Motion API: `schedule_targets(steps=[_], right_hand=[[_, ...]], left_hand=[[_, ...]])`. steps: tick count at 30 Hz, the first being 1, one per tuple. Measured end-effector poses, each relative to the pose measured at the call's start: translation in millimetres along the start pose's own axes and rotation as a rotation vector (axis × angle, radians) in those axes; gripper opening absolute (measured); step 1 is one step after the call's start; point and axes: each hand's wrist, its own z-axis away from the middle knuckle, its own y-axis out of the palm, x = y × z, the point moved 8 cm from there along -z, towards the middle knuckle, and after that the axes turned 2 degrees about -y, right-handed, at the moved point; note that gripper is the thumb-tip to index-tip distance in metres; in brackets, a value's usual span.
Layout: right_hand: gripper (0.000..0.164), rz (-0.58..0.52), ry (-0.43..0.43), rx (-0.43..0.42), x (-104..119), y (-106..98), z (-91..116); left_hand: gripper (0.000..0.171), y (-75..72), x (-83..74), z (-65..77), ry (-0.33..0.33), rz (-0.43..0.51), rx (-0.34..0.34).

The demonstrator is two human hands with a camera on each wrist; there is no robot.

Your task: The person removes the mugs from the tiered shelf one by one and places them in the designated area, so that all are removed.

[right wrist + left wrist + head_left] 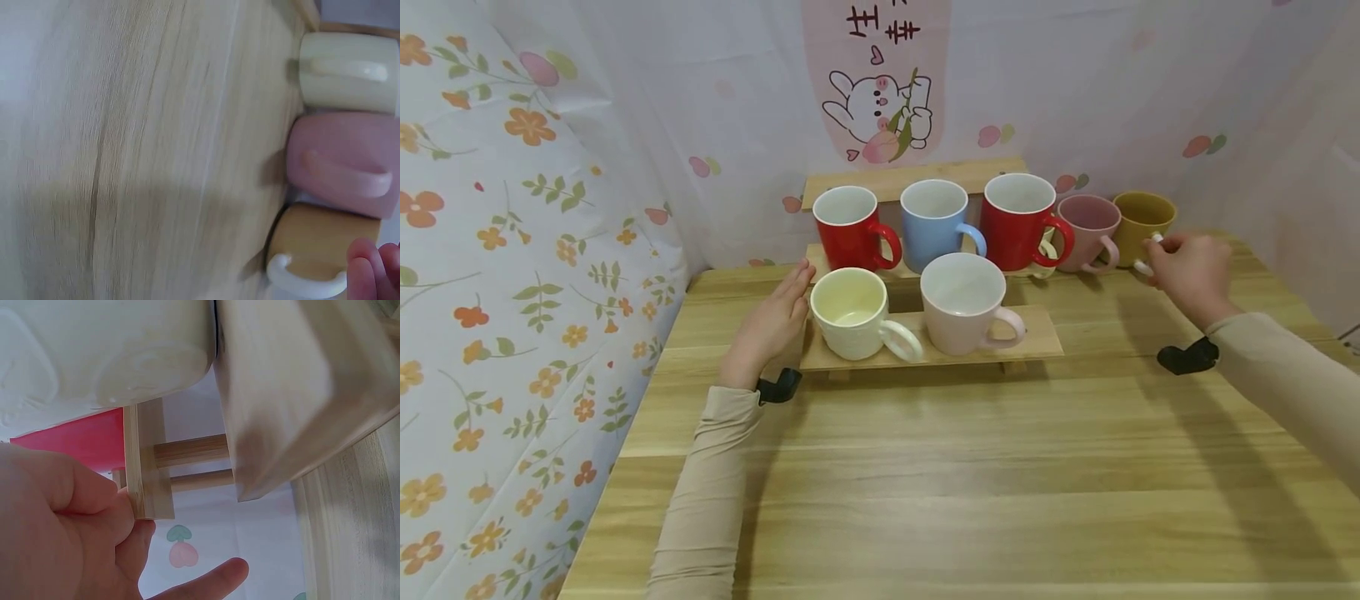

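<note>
My right hand [1191, 271] is at the white handle of a mustard-yellow mug [1138, 208], fingers and thumb pinching it. In the right wrist view the fingertips [361, 272] are right by the upper end of that handle [300, 286]. The yellow mug stands upright at the far right of the row. My left hand [769, 325] lies along the left end of a stepped wooden rack [1037, 333], its fingers straight in the head view. From the left wrist view, the fingers touch the end of a rack board [153, 500], close by a cream mug [850, 312] on the front step.
A pale pink mug [964, 304] shares the front step. Behind stand red mugs [846, 229] [1017, 223] and a blue mug [934, 227]. A dusky pink mug [1086, 225] and another cream mug [347, 72] sit right of the rack. A printed curtain [737, 125] hangs behind the table [962, 500].
</note>
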Motion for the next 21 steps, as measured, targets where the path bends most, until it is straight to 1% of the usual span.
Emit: schedule_targets(steps=[4, 8, 13, 21], right_hand=[[0.047, -0.006, -0.017, -0.007, 5, -2, 7], [0.045, -0.034, -0.027, 0.012, 12, -1, 12], [0.045, -0.022, -0.057, 0.025, 22, -1, 14], [0.042, -0.084, -0.11, 0.022, 44, -3, 20]], left_hand=[[0.052, 1.4, -0.4, -0.1, 0.004, 0.011, 0.003], [0.052, 2.0, -0.5, -0.6, -0.001, 0.011, 0.008], [0.052, 2.1, -0.3, -0.2, -0.006, 0.007, 0.012], [0.052, 2.1, -0.6, -0.4, -0.01, 0.009, 0.014]])
